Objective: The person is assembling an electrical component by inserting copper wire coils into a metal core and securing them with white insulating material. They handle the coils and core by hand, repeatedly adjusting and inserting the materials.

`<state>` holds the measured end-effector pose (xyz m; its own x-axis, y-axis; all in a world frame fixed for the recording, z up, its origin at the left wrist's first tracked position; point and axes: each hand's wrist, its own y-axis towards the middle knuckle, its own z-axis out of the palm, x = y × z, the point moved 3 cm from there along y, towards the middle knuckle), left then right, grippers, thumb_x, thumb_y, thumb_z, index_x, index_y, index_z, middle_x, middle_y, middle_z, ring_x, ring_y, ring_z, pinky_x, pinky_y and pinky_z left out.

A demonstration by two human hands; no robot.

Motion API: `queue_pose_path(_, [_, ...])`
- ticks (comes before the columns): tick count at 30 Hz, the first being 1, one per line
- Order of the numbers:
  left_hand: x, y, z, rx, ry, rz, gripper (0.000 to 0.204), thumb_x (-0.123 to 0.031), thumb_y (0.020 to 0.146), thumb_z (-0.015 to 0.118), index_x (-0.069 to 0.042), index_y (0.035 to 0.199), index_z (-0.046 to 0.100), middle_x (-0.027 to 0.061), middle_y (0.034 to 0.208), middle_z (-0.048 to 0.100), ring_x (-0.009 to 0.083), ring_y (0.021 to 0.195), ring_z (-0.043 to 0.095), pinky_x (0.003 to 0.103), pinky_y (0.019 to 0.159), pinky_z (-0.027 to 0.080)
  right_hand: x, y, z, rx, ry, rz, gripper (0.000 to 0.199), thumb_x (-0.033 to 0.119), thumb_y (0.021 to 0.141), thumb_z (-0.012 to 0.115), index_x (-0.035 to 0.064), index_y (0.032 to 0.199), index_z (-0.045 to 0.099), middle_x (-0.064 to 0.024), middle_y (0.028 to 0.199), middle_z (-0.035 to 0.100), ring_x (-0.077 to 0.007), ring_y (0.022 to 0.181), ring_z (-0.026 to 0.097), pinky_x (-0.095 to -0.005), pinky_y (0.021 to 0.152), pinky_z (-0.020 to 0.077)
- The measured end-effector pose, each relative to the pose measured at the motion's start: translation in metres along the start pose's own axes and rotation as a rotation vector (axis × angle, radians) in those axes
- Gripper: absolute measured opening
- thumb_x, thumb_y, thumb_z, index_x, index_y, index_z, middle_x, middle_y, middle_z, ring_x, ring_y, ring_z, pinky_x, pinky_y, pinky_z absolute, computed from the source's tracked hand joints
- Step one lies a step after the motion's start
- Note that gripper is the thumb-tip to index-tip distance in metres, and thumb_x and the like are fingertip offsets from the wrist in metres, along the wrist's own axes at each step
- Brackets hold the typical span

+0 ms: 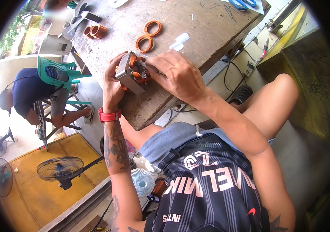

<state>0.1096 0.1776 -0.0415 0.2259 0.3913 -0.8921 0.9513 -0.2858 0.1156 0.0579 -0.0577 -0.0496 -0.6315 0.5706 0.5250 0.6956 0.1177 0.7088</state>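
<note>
A square metal motor stator [128,73] with copper windings [138,72] rests at the near corner of the wooden table. My left hand [112,79], with a red watch at the wrist, wraps round its left side and grips it. My right hand [180,73] is closed in a pinch at the windings on the right side; what lies between those fingertips is hidden. Beyond the stator are two loose copper coil rings [153,28], [144,44] lying flat. A pair of wound copper coils [95,31] stands farther left.
White slips [182,38] lie on the wooden table [207,23], with blue-handled scissors [243,4] at its far right. A black pedestal fan [62,170] stands at left. Another person [37,89] sits bent over by a green chair [58,75]. Cables [230,77] hang below the table.
</note>
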Motion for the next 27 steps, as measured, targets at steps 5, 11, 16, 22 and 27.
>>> queue_pose_path(5, [0.000, -0.001, 0.000, 0.001, -0.009, -0.012, 0.060, -0.018, 0.085, 0.086, -0.002, 0.140, 0.069, 0.0141, 0.148, 0.064, 0.0250, 0.135, 0.062, 0.039, 0.116, 0.047, 0.001, 0.001, 0.002, -0.058, 0.008, -0.012, 0.028, 0.013, 0.088, 0.085, 0.0077, 0.113, 0.074, -0.0092, 0.098, 0.076, -0.0273, 0.094, 0.073, -0.0385, 0.085, 0.0611])
queue_pose_path(11, [-0.003, -0.001, 0.001, 0.003, -0.001, -0.014, 0.059, -0.016, 0.087, 0.085, -0.001, 0.141, 0.068, 0.0138, 0.146, 0.064, 0.0240, 0.134, 0.062, 0.038, 0.115, 0.048, 0.000, 0.001, 0.002, -0.056, -0.003, 0.002, 0.029, 0.013, 0.087, 0.085, 0.0091, 0.114, 0.074, -0.0094, 0.101, 0.077, -0.0279, 0.097, 0.074, -0.0394, 0.089, 0.0610])
queue_pose_path(16, [-0.005, -0.002, 0.002, 0.009, -0.033, 0.004, 0.058, -0.016, 0.088, 0.085, -0.001, 0.141, 0.068, 0.0137, 0.145, 0.064, 0.0236, 0.133, 0.062, 0.038, 0.115, 0.048, 0.002, 0.002, 0.000, -0.054, -0.005, 0.016, 0.029, 0.011, 0.087, 0.085, 0.0101, 0.115, 0.074, -0.0081, 0.101, 0.076, -0.0282, 0.097, 0.074, -0.0411, 0.090, 0.0606])
queue_pose_path(22, [-0.003, 0.000, 0.001, 0.016, 0.010, 0.002, 0.058, -0.019, 0.088, 0.084, -0.001, 0.141, 0.068, 0.0142, 0.145, 0.064, 0.0249, 0.134, 0.062, 0.039, 0.115, 0.047, 0.002, 0.011, -0.002, -0.002, 0.093, 0.053, 0.023, 0.010, 0.089, 0.083, 0.0066, 0.110, 0.077, -0.0099, 0.098, 0.075, -0.0307, 0.093, 0.072, -0.0435, 0.087, 0.0602])
queue_pose_path(27, [-0.002, 0.001, 0.000, 0.012, 0.054, -0.003, 0.059, -0.020, 0.088, 0.083, -0.001, 0.142, 0.068, 0.0144, 0.145, 0.064, 0.0253, 0.134, 0.062, 0.039, 0.115, 0.047, -0.005, 0.016, 0.000, 0.020, 0.220, 0.103, 0.025, 0.010, 0.088, 0.082, 0.0053, 0.112, 0.077, -0.0125, 0.104, 0.075, -0.0311, 0.099, 0.072, -0.0416, 0.089, 0.0594])
